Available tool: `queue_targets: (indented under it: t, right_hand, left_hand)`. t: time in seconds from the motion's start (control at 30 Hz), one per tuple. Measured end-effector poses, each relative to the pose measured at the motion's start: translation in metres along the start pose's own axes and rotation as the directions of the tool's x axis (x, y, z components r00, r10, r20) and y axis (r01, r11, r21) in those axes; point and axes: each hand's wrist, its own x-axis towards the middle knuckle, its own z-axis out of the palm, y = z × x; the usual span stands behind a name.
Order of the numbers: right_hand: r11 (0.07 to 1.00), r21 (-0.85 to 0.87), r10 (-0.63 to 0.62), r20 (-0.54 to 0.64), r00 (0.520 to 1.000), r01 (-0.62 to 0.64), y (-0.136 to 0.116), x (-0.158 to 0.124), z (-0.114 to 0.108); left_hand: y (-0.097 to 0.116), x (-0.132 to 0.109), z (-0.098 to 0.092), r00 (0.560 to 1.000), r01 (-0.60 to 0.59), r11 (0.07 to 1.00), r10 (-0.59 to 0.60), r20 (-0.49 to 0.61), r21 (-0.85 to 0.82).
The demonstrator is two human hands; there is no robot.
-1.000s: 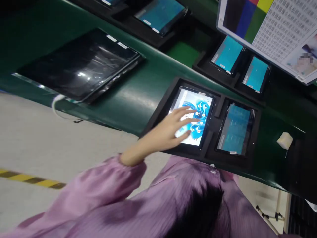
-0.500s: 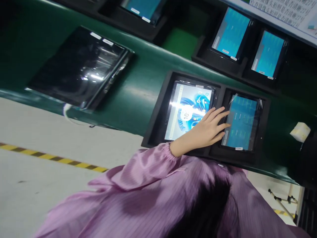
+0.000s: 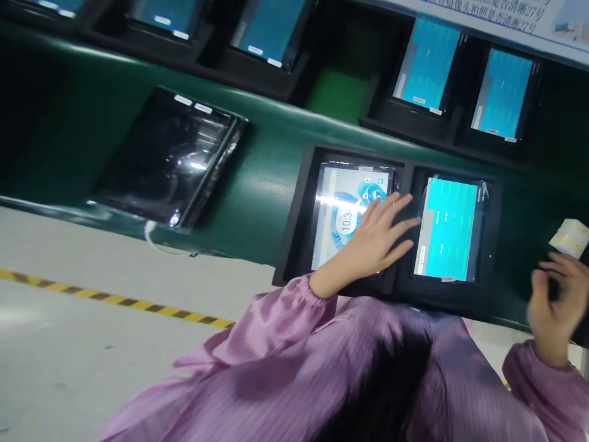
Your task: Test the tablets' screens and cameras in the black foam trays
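My left hand [image 3: 375, 236] is open, fingers spread, over the tablet [image 3: 326, 236] in the left compartment of a black foam tray [image 3: 294, 239]. That tablet's lit screen shows a clock and icons, partly hidden by the hand. The fingertips reach toward a second tablet [image 3: 453, 227] with a bright cyan screen in the right compartment; whether they touch anything I cannot tell. At the far right my right hand [image 3: 559, 301], slightly blurred, is open with curved fingers, just below a small white block-like thing [image 3: 569, 238].
A stack of dark-screened tablets [image 3: 161, 159] lies left on the green mat [image 3: 262, 184], a white cable [image 3: 159, 245] hanging from it. Behind are more tablets in black trays [image 3: 414, 120] and a printed sheet [image 3: 519, 15]. Yellow-black tape [image 3: 138, 302] marks the floor.
My right hand has come into view at the right, near the white block. The right tablet's screen has brightened. My left hand has moved slightly left, and the view has shifted.
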Motion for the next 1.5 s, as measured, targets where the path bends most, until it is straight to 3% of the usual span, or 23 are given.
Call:
queue_targets:
  t: [0.07, 0.13, 0.23, 0.3, 0.33, 0.37, 0.4, 0.53, 0.73, 0.93, 1.2, 1.27, 1.33, 1.4, 1.5]
  right_hand:
    - [0.998, 0.023, 0.050, 0.052, 0.997, -0.051, 0.004, 0.001, 0.020]
    - [0.988, 0.022, 0.150, 0.145, 0.978, -0.155, 0.010, 0.002, 0.039]
    - [0.964, -0.035, 0.262, 0.241, 0.934, -0.262, 0.017, 0.003, 0.056]
    - [0.958, -0.081, 0.286, 0.261, 0.922, -0.275, 0.020, 0.004, 0.061]
    - [0.957, -0.100, 0.290, 0.264, 0.920, -0.273, 0.020, 0.004, 0.061]
    - [0.956, -0.117, 0.293, 0.268, 0.918, -0.271, 0.021, 0.006, 0.062]
    - [0.954, -0.131, 0.295, 0.271, 0.916, -0.268, 0.021, 0.007, 0.062]
    - [0.951, -0.168, 0.299, 0.279, 0.912, -0.261, 0.021, 0.014, 0.061]
    - [0.948, -0.201, 0.298, 0.280, 0.912, -0.248, 0.015, 0.011, 0.061]
    - [0.950, -0.200, 0.290, 0.280, 0.915, -0.240, 0.011, 0.007, 0.062]
    - [0.970, -0.151, 0.224, 0.270, 0.936, -0.188, 0.006, 0.009, 0.061]
    - [0.986, -0.128, 0.135, 0.215, 0.967, -0.109, -0.005, 0.008, 0.062]
    - [0.987, -0.147, -0.037, 0.210, 0.977, 0.069, -0.023, 0.007, 0.067]
    - [0.944, -0.185, -0.206, 0.320, 0.925, 0.274, -0.044, 0.005, 0.077]
    - [0.868, -0.155, -0.329, 0.529, 0.782, 0.471, -0.070, 0.002, 0.102]
  left_hand:
    - [-0.016, -0.011, -0.018, 0.978, 0.184, 0.983, -0.183, -0.104, 0.006]
    - [-0.034, -0.028, -0.040, 0.887, 0.421, 0.907, -0.407, -0.216, 0.019]
    - [-0.055, -0.056, -0.069, 0.642, 0.752, 0.659, -0.723, -0.257, 0.025]
    - [-0.062, -0.073, -0.079, 0.449, 0.893, 0.450, -0.880, -0.157, 0.028]
    - [-0.064, -0.080, -0.081, 0.375, 0.927, 0.373, -0.922, -0.094, 0.035]
    - [-0.064, -0.084, -0.080, 0.331, 0.943, 0.329, -0.943, -0.034, 0.037]
    - [-0.063, -0.087, -0.078, 0.315, 0.948, 0.315, -0.949, 0.013, 0.033]
    - [-0.059, -0.084, -0.065, 0.364, 0.931, 0.363, -0.925, 0.106, -0.030]
    - [-0.055, -0.068, -0.063, 0.352, 0.935, 0.355, -0.922, 0.162, -0.007]
    - [-0.054, -0.063, -0.066, 0.413, 0.911, 0.412, -0.906, 0.096, -0.028]
    - [-0.060, -0.075, -0.060, 0.440, 0.897, 0.435, -0.895, 0.076, -0.072]
    - [-0.061, -0.076, -0.060, 0.430, 0.903, 0.426, -0.898, 0.095, -0.062]
    - [-0.062, -0.075, -0.061, 0.412, 0.911, 0.409, -0.905, 0.108, -0.050]
    - [-0.061, -0.072, -0.063, 0.394, 0.919, 0.392, -0.911, 0.117, -0.039]
    - [-0.059, -0.066, -0.065, 0.380, 0.925, 0.380, -0.914, 0.140, -0.028]
